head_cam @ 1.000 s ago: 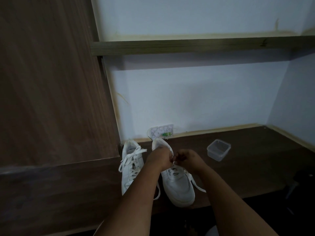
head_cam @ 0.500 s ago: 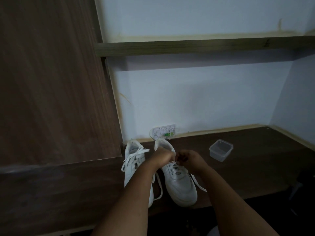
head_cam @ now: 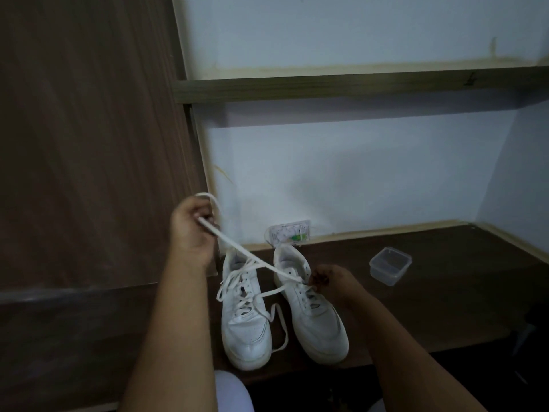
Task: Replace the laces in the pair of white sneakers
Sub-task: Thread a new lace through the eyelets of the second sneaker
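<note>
Two white sneakers sit side by side, toes toward the camera, on the dark wooden ledge [head_cam: 445, 292]. The left hand [head_cam: 191, 230] is raised up and to the left, fingers curled round a white lace [head_cam: 252, 258] that runs taut down to the upper eyelets of the right sneaker [head_cam: 312, 316]. The right hand [head_cam: 332, 282] rests at that shoe's collar, fingertips bunched at the eyelets; whether they pinch the lace or just steady the shoe, cannot tell (too dark).

The left sneaker [head_cam: 245, 322] carries a loosened lace, its ends trailing between the shoes.

Handling, as a judgement: the lace is flat, soft, very light and limp, so it holds no shape unless pulled tight. It likely slides easily through the eyelets but can twist. Best taken near the tip for threading (the aglet is the only stiff part), or wrapped round fingers for pulling.

The shoe is light enough to skid on the ledge when tugged, so hold it down by the collar or the eyelet row.

A clear plastic container [head_cam: 390, 265] stands well apart to the right.
</note>
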`<state>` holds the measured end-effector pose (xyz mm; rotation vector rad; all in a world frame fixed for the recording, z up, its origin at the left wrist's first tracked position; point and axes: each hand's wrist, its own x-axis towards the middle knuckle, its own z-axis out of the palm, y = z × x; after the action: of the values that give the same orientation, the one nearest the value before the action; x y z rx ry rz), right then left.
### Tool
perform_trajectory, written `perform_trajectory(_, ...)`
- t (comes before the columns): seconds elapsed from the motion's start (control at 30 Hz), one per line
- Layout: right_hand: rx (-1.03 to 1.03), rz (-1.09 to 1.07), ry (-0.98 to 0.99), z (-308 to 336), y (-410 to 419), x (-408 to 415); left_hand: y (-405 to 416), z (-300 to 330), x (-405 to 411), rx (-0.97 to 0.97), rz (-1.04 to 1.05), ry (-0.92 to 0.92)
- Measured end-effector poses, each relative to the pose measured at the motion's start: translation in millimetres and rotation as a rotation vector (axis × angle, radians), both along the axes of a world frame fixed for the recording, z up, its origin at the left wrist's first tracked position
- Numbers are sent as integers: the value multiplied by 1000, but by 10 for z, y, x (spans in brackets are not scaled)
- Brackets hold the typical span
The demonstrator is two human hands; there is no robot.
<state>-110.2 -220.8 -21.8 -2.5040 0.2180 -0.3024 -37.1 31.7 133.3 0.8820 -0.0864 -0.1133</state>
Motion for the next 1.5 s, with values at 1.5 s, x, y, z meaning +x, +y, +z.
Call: perform_trajectory(1.5, 815, -600, 37, 572, -590, -719, -450, -282, 50, 485, 209, -257)
